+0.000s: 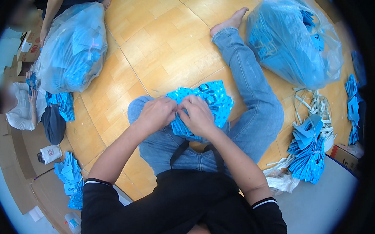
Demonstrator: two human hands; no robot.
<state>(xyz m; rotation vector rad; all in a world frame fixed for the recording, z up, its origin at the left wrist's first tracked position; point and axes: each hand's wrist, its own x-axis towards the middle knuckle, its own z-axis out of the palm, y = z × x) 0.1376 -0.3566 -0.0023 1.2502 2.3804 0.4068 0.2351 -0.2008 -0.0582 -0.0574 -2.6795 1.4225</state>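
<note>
Blue pieces [31, 83] sit in a co-worker's hand [33, 94] at the left edge. A gathered blue bundle [70, 173] lies at the lower left; a filled clear bag [51, 67] stands at the upper left. At centre, over my lap, is the patterned blue stack [215, 102]. My left hand [158, 111] pinches its upper-left edge; my right hand [199, 116] pinches just beside it. Whether my fingertips also hold a tie is hidden. I judge this stack partway handled, its far edges fanned. At the upper right sits another filled bag [330, 62]; below it, pale strips [301, 99] and a bunched bundle [306, 164]. Whether these are finished or waiting, I cannot tell.
</note>
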